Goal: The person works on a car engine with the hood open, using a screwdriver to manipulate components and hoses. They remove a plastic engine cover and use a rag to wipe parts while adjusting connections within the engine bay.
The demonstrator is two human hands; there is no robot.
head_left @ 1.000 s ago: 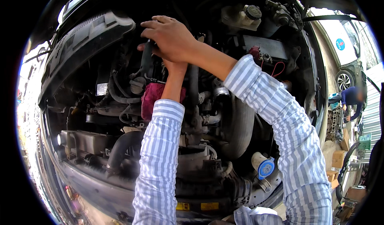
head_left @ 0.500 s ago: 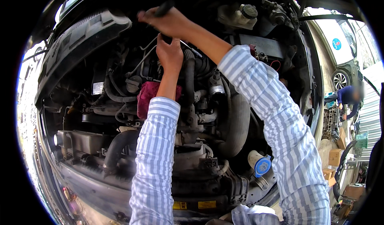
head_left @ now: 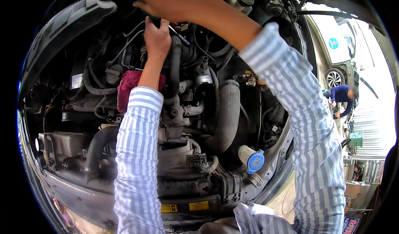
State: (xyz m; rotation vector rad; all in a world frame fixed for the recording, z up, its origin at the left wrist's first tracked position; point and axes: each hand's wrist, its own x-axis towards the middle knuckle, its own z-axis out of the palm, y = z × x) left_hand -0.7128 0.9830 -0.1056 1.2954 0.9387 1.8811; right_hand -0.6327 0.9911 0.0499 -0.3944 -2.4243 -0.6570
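My left hand (head_left: 157, 40) reaches into the engine bay, its fingers closed round something dark that I cannot make out. Just above it is my right hand (head_left: 168, 2), bent over the far part of the engine with its fingers smeared by motion. Whatever it may hold is hidden beneath it. A thin metal rod (head_left: 178, 35) slants out beside my left hand; whether it is held cannot be told. Under my left wrist a dark red cloth (head_left: 128, 86) lies on the engine.
A black engine cover (head_left: 70, 30) stands tilted at the far left. Thick hoses, one a wide grey hose (head_left: 228, 117), run right of my left arm. A blue reservoir cap (head_left: 255, 162) is near front right. Another person (head_left: 343, 94) works beyond the car's right side.
The view has shifted, so the engine sits further left and higher. My right hand has moved up and left; the dark handle seen in it earlier is now out of sight.
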